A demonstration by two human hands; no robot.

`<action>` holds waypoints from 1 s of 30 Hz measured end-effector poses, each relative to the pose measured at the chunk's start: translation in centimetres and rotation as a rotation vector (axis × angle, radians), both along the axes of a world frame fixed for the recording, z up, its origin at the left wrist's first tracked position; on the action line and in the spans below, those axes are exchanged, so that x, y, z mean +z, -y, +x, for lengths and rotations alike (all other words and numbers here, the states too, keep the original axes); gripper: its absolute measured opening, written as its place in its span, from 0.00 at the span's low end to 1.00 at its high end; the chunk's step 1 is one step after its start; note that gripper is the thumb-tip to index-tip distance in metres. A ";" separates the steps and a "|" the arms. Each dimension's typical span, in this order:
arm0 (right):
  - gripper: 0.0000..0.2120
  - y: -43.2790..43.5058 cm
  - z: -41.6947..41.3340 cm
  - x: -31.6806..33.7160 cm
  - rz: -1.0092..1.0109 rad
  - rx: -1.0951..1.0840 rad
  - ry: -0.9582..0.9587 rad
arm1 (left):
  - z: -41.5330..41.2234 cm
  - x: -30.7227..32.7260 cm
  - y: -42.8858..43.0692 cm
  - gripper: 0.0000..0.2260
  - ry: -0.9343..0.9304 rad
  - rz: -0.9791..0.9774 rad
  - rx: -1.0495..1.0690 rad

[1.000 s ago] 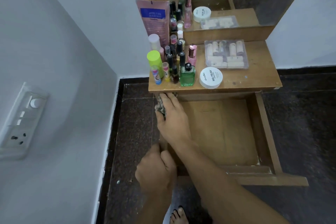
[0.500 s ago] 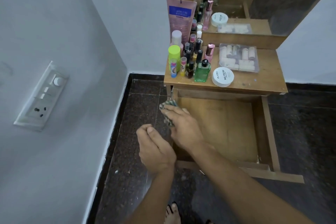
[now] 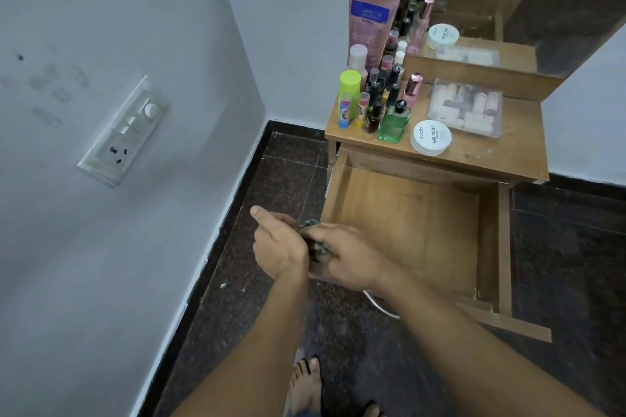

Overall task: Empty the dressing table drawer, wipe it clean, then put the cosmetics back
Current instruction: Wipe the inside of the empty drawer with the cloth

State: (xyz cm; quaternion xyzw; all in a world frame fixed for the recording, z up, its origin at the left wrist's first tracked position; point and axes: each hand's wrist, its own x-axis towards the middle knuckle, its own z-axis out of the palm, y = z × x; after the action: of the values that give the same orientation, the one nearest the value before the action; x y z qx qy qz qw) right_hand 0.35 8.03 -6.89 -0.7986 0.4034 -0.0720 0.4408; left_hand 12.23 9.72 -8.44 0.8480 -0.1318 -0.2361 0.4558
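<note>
Dressing table [image 3: 491, 154]: its top lies beyond your grip and to the right.
Drawer [image 3: 406, 220]: pulled out just right of your grip, its wooden floor bare.
Cosmetics [image 3: 379, 101]: bottles and tubes stand clustered on the tabletop, well beyond your grip.
Clear box [image 3: 465, 108]: farther right, on the same top.
Right hand [image 3: 345, 257]: your fingers are curled round the cloth.
Left hand [image 3: 277, 247]: curled against the cloth; whether it pinches, you cannot tell.
Cloth [image 3: 316, 242]: bunched between your hands, at the drawer's near left corner.
</note>
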 end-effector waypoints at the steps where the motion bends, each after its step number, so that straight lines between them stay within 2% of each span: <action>1: 0.18 0.2 -0.1 0.6 0.034 0.006 0.023 | 0.2 -0.2 0.0 0.35 -0.086 -0.041 0.035; 4: 0.20 0.2 -0.7 1.6 0.052 -0.028 0.069 | 0.9 -0.1 0.0 0.32 -0.363 -0.153 0.120; 7: 0.23 -0.2 -0.7 1.2 0.032 0.021 0.020 | 1.8 -0.1 -0.3 0.28 -0.468 -0.185 0.125; 10: 0.21 0.2 -0.3 1.1 -0.028 0.145 -0.061 | 1.1 -0.9 -1.1 0.28 -0.373 -0.156 0.027; 13: 0.13 1.0 -0.3 1.3 -0.030 0.231 -0.101 | -0.3 -1.6 -1.5 0.30 -0.186 -0.105 -0.085; 15: 0.10 1.0 -0.8 1.4 -0.042 0.258 -0.097 | -0.6 -1.7 -1.5 0.32 -0.126 -0.099 -0.093; 18: 0.14 0.2 -2.7 1.2 -0.069 0.276 -0.066 | -0.5 -2.1 -1.4 0.35 -0.118 -0.100 -0.101; 22: 0.20 -1.2 -7.0 0.2 -0.192 0.302 -0.143 | -0.7 -2.1 -1.6 0.35 -0.045 -0.090 -0.085; 27: 0.36 -4.3 -12.6 0.5 -0.377 0.264 -0.270 | -1.0 -2.0 -1.4 0.34 0.041 -0.024 -0.075; 30: 0.36 -6.5 -14.9 0.2 -0.524 0.199 -0.311 | -1.0 -1.9 -1.4 0.34 0.079 0.004 -0.107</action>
State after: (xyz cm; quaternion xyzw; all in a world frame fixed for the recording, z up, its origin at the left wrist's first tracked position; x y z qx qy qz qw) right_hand -14.57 14.52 -6.65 -0.9219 0.3536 -0.0072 0.1582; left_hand 11.23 11.11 -10.35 0.8493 -0.1944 -0.2269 0.4352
